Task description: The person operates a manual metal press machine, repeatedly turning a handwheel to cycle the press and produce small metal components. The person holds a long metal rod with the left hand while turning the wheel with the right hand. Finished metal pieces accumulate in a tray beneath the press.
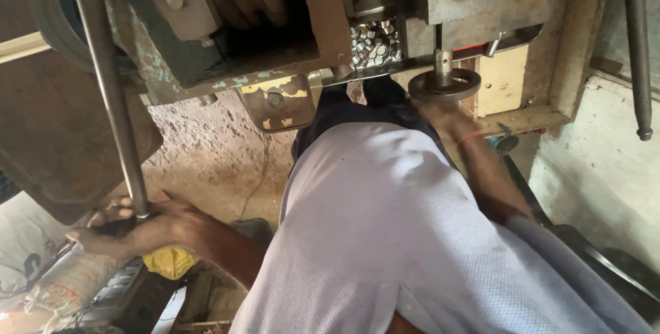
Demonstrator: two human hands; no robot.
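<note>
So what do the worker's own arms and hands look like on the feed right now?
Both arms are bare below a pale lavender-grey, fine-textured short-sleeved shirt. No gloves on the left hand or the right hand, which is motion-blurred. A thin reddish thread band circles the right wrist.

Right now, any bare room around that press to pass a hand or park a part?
Bare floor lies between lever rod and shirt. Crowded elsewhere: left hand grips the rod; right hand sits under the round die beside the slug tray.

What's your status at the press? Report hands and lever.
Left hand shut on lever bar. Right hand blurred beside round die. Small metal pieces heaped above.
</note>
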